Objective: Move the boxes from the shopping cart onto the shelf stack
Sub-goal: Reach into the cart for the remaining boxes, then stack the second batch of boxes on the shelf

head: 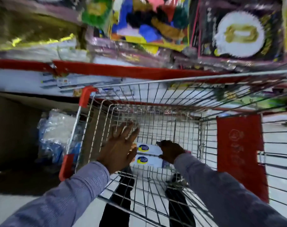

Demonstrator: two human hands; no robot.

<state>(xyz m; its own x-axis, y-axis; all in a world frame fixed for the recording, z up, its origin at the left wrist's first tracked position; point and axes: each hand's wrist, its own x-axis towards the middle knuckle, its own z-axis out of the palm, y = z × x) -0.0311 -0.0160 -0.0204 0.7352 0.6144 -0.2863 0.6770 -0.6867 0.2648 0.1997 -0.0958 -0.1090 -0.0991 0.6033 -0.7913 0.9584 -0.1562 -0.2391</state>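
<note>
We see two long white boxes (149,154) with blue and yellow labels lying side by side on the bottom of the wire shopping cart (172,128), our left hand (120,148) spread wide by their left end, our right hand (169,150) curled on their right end.

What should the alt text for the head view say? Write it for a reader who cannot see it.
Two hands reach down into a wire shopping cart toward two white boxes on its floor: the left hand open above them, the right hand on their right ends. Blurred shelves of packaged goods stand behind the cart.
</note>
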